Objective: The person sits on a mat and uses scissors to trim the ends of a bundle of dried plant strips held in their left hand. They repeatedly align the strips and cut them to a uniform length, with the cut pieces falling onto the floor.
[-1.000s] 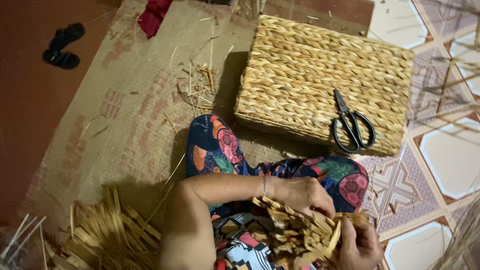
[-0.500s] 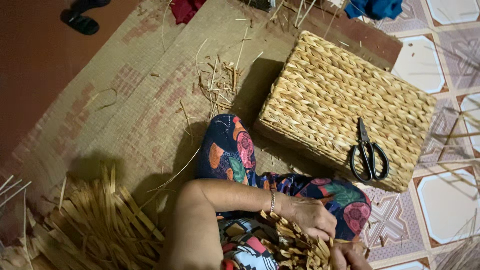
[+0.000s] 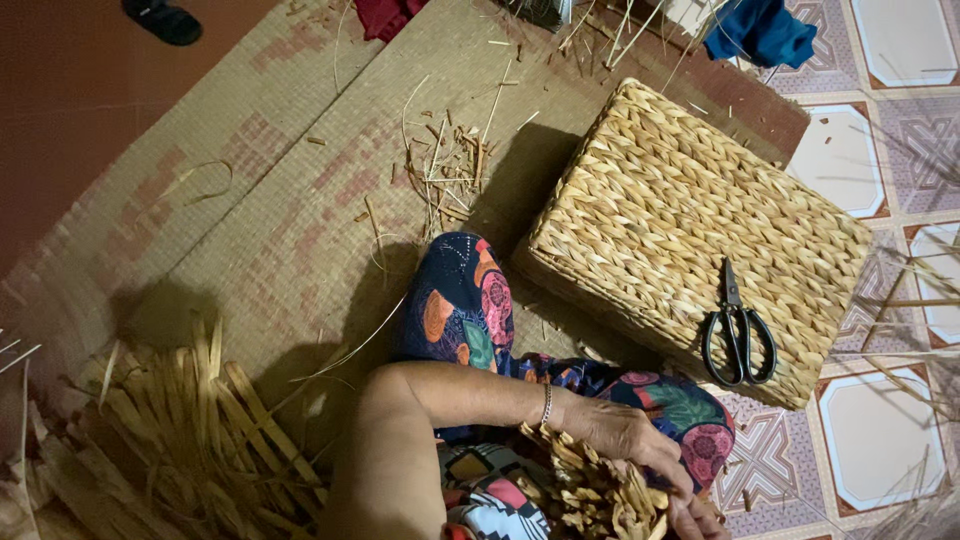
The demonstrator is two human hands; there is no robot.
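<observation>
While left hand (image 3: 625, 435) presses, woven piece (image 3: 590, 495) lies under

Both hands (image 3: 650, 470) grip woven straw (image 3: 590, 495) beside a basket (image 3: 690, 230).

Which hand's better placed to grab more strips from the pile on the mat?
Probably left. The pile of dried strips lies on that side, beside the left arm, though the left hand grips the straw weave. The right hand, at the frame's edge, would cross the body.

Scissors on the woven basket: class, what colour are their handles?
Black. The scissors lie on the tan woven basket, seen best in the head view, dark loop handles toward the person.
</observation>
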